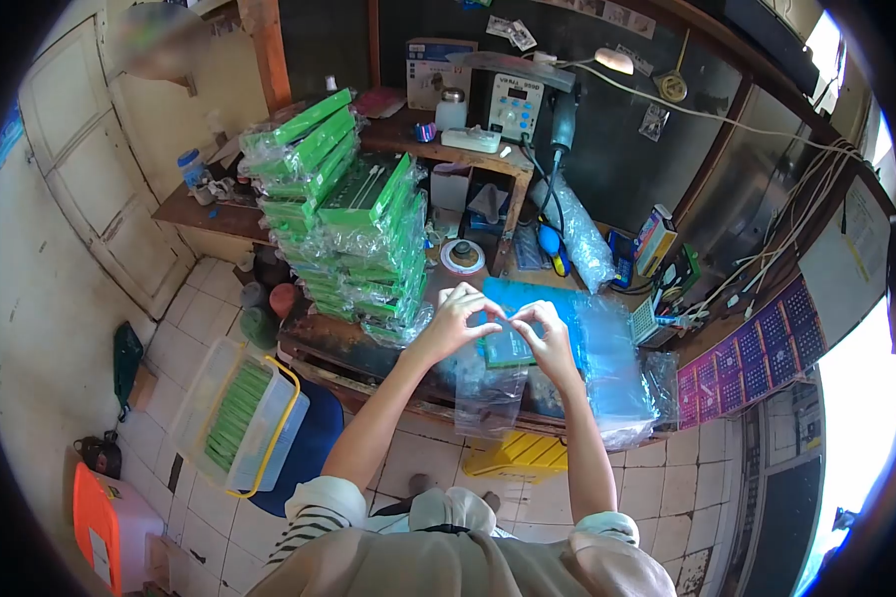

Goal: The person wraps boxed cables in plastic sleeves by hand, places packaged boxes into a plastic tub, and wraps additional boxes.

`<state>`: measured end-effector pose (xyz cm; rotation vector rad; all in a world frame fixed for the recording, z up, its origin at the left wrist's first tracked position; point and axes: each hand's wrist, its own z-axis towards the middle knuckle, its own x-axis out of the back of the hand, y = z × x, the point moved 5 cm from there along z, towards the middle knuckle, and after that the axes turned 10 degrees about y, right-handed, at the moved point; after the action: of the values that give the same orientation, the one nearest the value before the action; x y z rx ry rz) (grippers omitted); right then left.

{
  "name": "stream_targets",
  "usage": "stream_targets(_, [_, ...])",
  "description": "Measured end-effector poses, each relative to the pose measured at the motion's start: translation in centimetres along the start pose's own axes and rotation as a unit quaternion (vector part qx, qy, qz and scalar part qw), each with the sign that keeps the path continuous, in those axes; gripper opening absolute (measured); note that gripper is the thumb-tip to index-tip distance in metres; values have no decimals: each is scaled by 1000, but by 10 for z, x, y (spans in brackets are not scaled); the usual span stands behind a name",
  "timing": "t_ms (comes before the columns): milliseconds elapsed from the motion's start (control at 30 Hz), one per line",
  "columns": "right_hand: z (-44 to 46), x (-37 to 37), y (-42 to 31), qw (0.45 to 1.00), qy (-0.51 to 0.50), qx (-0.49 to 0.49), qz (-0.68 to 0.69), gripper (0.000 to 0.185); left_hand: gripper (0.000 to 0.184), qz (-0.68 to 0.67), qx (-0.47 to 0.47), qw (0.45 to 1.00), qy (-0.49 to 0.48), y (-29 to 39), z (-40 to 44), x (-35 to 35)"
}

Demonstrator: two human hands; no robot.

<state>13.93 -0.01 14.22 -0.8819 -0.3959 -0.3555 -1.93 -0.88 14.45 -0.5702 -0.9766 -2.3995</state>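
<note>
My left hand [458,320] and my right hand [550,340] meet over the workbench, thumbs and forefingers pinched, fingertips nearly touching. Whatever is between the fingertips is too small or too clear to make out. Just below them lies a flat green piece [509,348], partly covered by my hands. A clear plastic bag [488,400] drapes over the bench's front edge beneath my left hand. Under and behind my hands spreads a blue sheet [538,297], and more clear plastic bags [615,363] lie to the right of my right hand.
Tall stacks of plastic-wrapped green boxes [368,234] rise on the left of the bench. A clear tub [239,413] of green packs stands lower left. Behind are a round container [463,257], a soldering station [517,104] and a bubble-wrapped roll [577,234]. A yellow stool [518,457] sits below.
</note>
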Motion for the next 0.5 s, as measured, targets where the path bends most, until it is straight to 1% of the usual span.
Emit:
stream_targets(33, [-1,0,0,999,3,-16,48,8,17,-27,-8,999,16,-4,0,3])
stream_targets(67, [-1,0,0,995,8,-33,96,8,17,-31,-11,999,14,-9,-1,4])
stream_targets(100, [-1,1,0,995,12,-35,93,8,17,-45,9,999,13,-15,-2,6])
stream_targets(167, [-2,0,4,973,-3,-89,215,7,19,-74,36,997,13,-25,-5,10])
stream_targets(300, [0,6,-13,971,-24,-87,223,8,21,-135,63,989,-12,-38,-5,8])
stream_targets(333, [0,5,-13,971,-20,-89,221,8,22,-155,70,985,-35,-37,-4,7])
stream_targets(367, [-2,3,-10,953,-21,-126,275,8,23,-175,77,980,-59,-36,-4,5])
stream_targets(400, [-3,1,-6,931,-22,-164,327,8,23,-178,75,979,-62,-37,-5,4])
stream_targets(433, [-2,-2,-1,929,-35,-151,336,9,22,-199,76,975,-72,-38,-6,2])
stream_targets(467, [-2,-1,1,930,-33,-153,333,9,22,-219,76,969,-81,-39,-7,-1])
stream_targets(500, [-3,0,4,955,-32,-151,255,9,22,-223,75,968,-84,-40,-8,-3])
